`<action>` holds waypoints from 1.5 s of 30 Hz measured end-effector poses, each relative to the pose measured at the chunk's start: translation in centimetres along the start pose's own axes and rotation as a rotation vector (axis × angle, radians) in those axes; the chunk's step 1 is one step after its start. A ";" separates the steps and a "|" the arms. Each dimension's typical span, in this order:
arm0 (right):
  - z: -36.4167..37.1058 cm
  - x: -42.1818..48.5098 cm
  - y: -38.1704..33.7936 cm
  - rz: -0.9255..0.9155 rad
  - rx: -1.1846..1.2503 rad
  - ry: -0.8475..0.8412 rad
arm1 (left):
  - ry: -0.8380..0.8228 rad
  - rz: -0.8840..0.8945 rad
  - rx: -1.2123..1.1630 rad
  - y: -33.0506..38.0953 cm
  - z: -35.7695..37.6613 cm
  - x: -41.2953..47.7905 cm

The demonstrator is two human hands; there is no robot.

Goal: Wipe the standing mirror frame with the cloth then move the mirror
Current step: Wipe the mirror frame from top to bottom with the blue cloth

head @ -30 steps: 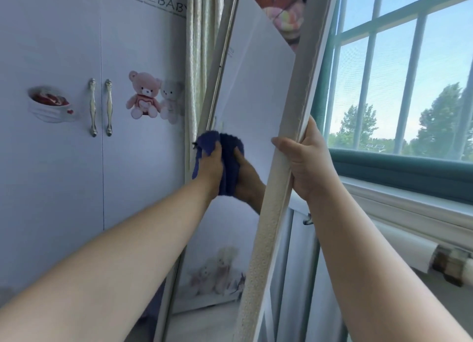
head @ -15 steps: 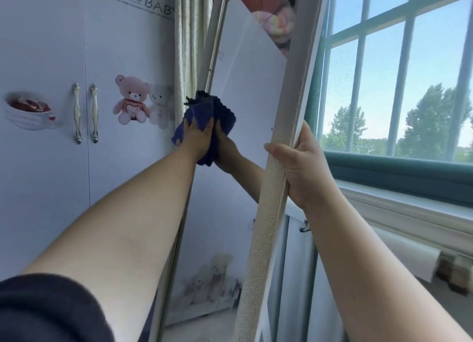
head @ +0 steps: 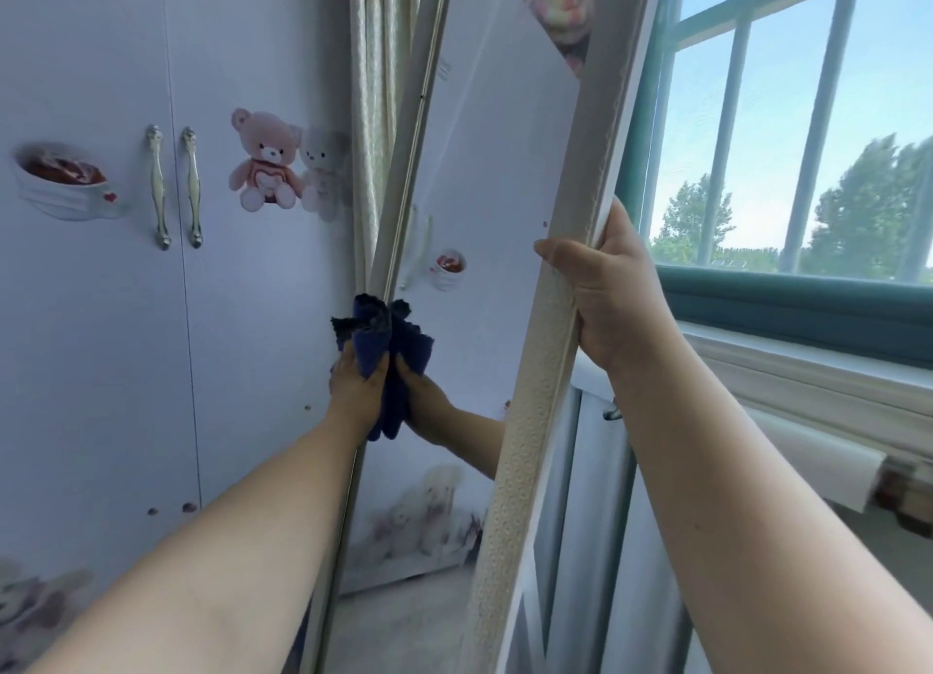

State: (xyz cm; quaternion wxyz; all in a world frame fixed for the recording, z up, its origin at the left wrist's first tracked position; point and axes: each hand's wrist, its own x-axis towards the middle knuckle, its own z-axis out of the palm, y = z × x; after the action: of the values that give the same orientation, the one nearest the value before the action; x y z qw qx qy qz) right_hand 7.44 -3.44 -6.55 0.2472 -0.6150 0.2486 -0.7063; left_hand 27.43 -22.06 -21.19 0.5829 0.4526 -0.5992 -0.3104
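A tall standing mirror with a white textured frame [head: 535, 421] leans tilted in front of me, its glass reflecting the wardrobe and my arm. My left hand [head: 356, 388] grips a bunched dark blue cloth [head: 376, 337] and presses it against the mirror's left frame edge [head: 404, 178], about mid-height. My right hand [head: 606, 294] is wrapped around the right frame edge, thumb on the front, fingers behind.
A white wardrobe [head: 101, 345] with metal handles [head: 174, 188] and teddy bear stickers [head: 265, 161] stands close on the left. A cream curtain [head: 373, 92] hangs behind the mirror. A barred window [head: 808, 118] and its sill [head: 808, 365] are on the right.
My left hand with the cloth rose along the left frame edge, then slid back down to mid-height. My right hand kept its grip on the right edge.
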 end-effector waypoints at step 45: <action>0.8 -8.6 4.3 0.031 0.025 0.058 | -0.276 0.106 -0.231 3.6 3.7 -23.6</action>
State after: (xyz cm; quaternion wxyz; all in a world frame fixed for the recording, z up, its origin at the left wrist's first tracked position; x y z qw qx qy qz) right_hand 9.44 -1.09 -15.64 0.2586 -0.5872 0.2563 -0.7229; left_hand 21.03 0.07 -28.30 0.5586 0.3036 -0.6568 -0.4054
